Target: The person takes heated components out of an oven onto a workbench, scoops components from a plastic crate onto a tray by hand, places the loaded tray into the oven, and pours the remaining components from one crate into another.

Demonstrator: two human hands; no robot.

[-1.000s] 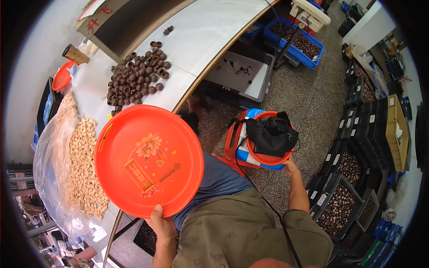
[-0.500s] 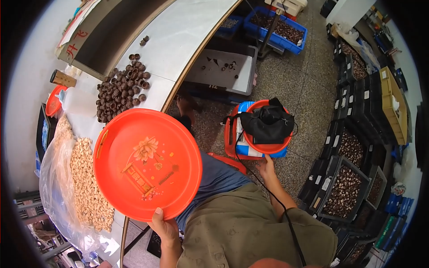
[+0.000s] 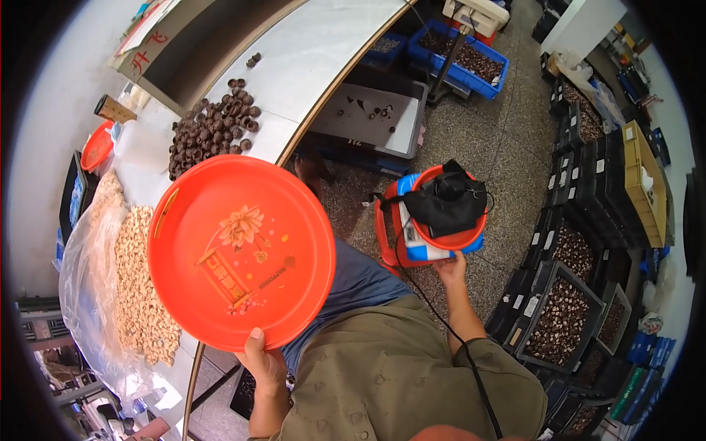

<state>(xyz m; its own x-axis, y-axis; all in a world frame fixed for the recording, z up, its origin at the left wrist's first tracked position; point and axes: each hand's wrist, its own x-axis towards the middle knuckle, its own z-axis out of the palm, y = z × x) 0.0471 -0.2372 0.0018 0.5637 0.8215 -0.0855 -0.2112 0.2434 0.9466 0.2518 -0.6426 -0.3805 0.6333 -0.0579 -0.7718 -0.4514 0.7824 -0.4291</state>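
My left hand [image 3: 262, 364] holds a round red plastic plate [image 3: 276, 213] by its near rim, thumb on top. The plate has a printed flower and gold lettering, and nothing lies on it. My right hand [image 3: 450, 270] touches the near edge of a blue-and-white packet [image 3: 426, 253], close to the rim of a red basin [image 3: 471, 239]; most of its fingers are hidden. A black cloth bag-like item [image 3: 450, 202] sits in the basin. Below the packet is a red plastic stool-like seat [image 3: 385, 235].
On the white table [image 3: 294, 66] lie a pile of brown shells [image 3: 209, 132] and many pale kernels [image 3: 143, 294] beside clear plastic sheeting [image 3: 88, 294]. Black crates [image 3: 555, 323] of nuts line the right. A black cable [image 3: 463, 342] crosses my body. A grey tub [image 3: 375, 117] stands under the table.
The red plate has come slightly nearer and lower in view. The basin and packet have shifted a little right, with my right hand still at their near edge. The view has tilted slightly.
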